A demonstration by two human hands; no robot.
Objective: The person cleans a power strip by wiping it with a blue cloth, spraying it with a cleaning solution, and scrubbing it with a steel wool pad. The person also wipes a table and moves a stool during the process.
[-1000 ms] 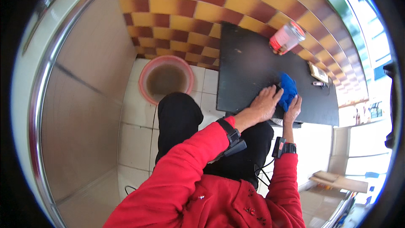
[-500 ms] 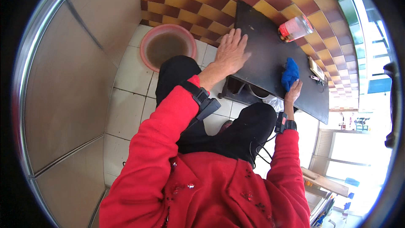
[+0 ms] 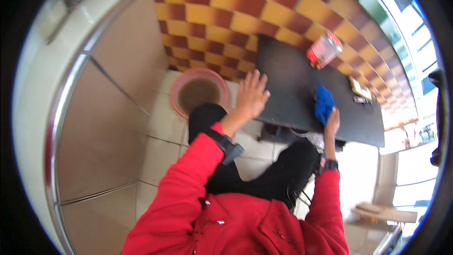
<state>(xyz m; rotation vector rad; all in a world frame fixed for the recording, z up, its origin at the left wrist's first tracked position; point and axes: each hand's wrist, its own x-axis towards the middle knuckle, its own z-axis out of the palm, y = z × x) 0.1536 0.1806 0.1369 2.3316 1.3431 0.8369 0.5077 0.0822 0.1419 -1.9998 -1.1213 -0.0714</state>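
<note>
On the black table (image 3: 292, 89) — right hand (image 3: 332, 122) grasping a blue cloth (image 3: 324, 104) at two o'clock — left hand (image 3: 251, 95) splayed, released, at twelve.

**Head view — single fisheye, looking down**

We have one view only, worn on the person's head and tipped steeply down over the red-sleeved arms, which enter from the lower edge. It faces the black table (image 3: 302, 89) ahead and the tiled floor (image 3: 163, 127) below — both close, within arm's reach. The left hand (image 3: 251, 95) sits near centre, the right hand (image 3: 331, 122) right of centre. We note strong barrel bending: the counter edge (image 3: 61, 108) at left curves toward the dark round rim. No second view shares the scene.
</note>
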